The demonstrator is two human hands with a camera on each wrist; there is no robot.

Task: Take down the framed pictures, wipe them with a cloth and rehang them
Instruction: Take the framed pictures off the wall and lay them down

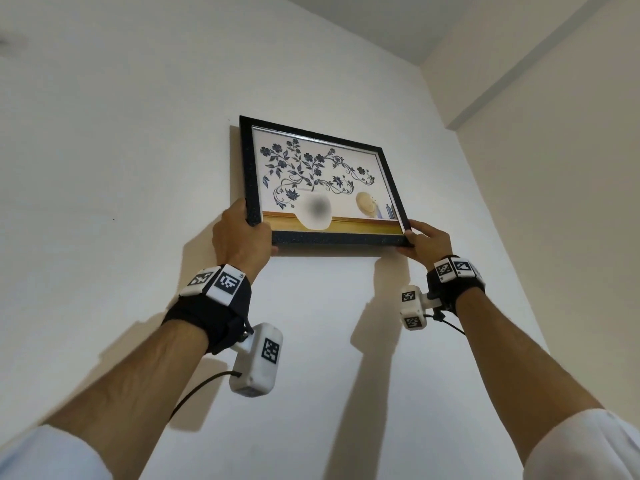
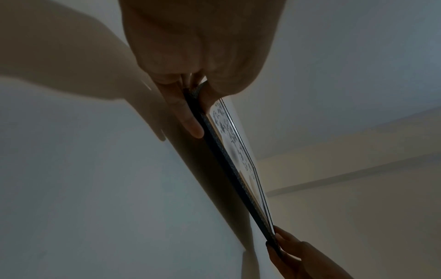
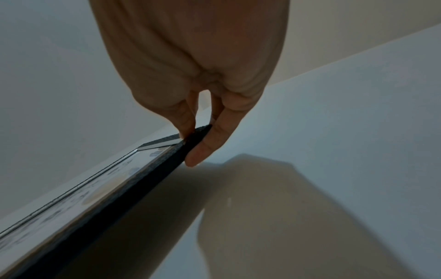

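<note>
Framed picture against wall, lower corners pinched by left hand and right hand; lifting-off or rehanging stage undeterminable; no cloth visible.

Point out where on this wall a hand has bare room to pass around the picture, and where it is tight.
Bare wall lies left of the picture, above its top edge up to the ceiling, and below it between the forearms. It is tight at both lower corners, gripped by the left hand and right hand, and behind the picture.
</note>
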